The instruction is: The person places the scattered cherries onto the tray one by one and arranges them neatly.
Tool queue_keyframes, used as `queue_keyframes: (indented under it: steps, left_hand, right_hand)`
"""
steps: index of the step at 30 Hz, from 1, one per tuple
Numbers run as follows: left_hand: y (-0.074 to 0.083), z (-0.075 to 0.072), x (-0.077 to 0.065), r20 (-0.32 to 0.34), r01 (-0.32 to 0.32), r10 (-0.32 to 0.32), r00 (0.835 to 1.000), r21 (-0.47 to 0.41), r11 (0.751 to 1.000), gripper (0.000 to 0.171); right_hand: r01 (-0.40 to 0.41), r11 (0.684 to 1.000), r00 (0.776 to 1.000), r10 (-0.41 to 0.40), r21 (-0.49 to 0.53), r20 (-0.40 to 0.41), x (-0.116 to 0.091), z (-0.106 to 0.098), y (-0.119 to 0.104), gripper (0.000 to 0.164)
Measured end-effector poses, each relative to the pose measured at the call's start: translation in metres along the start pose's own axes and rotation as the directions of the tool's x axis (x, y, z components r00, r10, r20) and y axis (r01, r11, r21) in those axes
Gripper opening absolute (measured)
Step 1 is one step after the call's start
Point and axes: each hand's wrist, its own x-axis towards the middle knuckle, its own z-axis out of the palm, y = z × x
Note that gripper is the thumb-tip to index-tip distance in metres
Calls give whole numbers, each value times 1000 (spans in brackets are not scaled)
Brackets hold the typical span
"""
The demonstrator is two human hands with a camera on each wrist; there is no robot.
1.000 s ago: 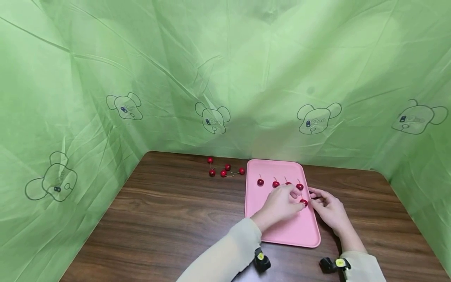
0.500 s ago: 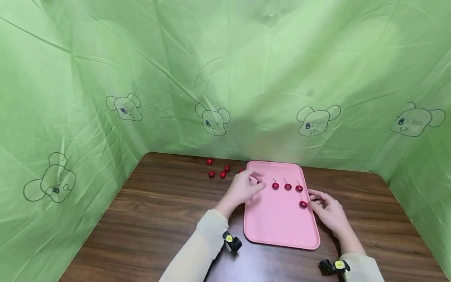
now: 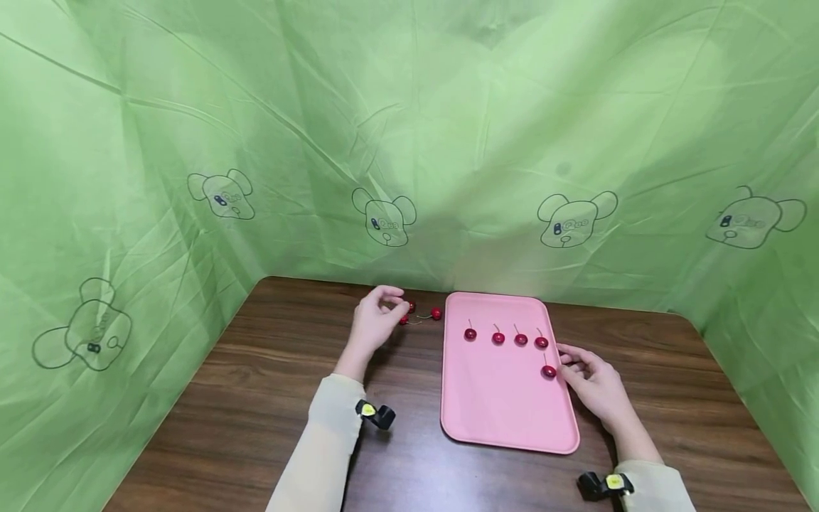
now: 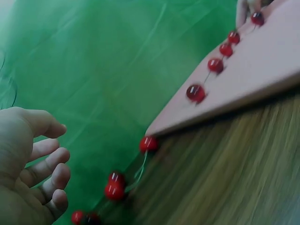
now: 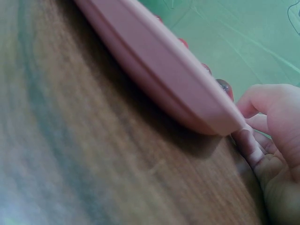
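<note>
My left hand (image 3: 376, 316) is over the loose red cherries at the back of the table, left of the pink tray (image 3: 499, 419). Its fingers are loosely bent and nothing shows between them in the left wrist view. Partly behind the fingertips is a cherry (image 3: 411, 306); another cherry (image 3: 436, 313) lies between this hand and the tray. Four cherries stand in a row on the tray, the leftmost being a cherry (image 3: 470, 333) with its stem up. Below the row's right end sits one more cherry (image 3: 549, 371). My right hand (image 3: 598, 384) grips the tray's right rim between thumb and fingers.
The brown wooden table (image 3: 275, 398) has rounded back corners. A green cloth (image 3: 448, 142) with bear-like outlines encloses it at the back and sides. Black straps with small cameras sit on both wrists, over pale sleeves (image 3: 320, 434).
My left hand has moved left from the tray to the loose cherries, uncovering the row on the tray. My right hand has stayed at the tray's right rim.
</note>
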Motion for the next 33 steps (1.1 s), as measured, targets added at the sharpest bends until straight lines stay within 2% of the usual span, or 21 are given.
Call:
queue_keyframes:
  steps: [4,9,12,16,24,33]
  left_hand:
    - [-16,-16,-1,-42,25,-23,999,30,999,30]
    - [-37,-30,-3,-93,50,-45,995,61,997,33]
    - [-48,-34,-4,-109,69,-62,992,69,995,32]
    - [-58,-33,-5,-94,80,-72,993,80,994,32]
    - [-61,-26,-2,-52,70,-62,997,161,984,35]
    - [-62,-24,-1,-19,76,-73,997,176,981,37]
  right_hand:
    - [2,1000,1000,-2,-11,-1,0,0,0,44]
    - [-2,1000,1000,2,-4,8,-1,3,-1,44]
    - [-12,1000,1000,12,10,16,-1,5,-3,44]
    - [-24,1000,1000,24,9,17,-1,5,-4,45]
    - [-22,1000,1000,22,-3,3,-1,1,-6,45]
    - [-23,1000,1000,23,-8,4,1,0,-2,45]
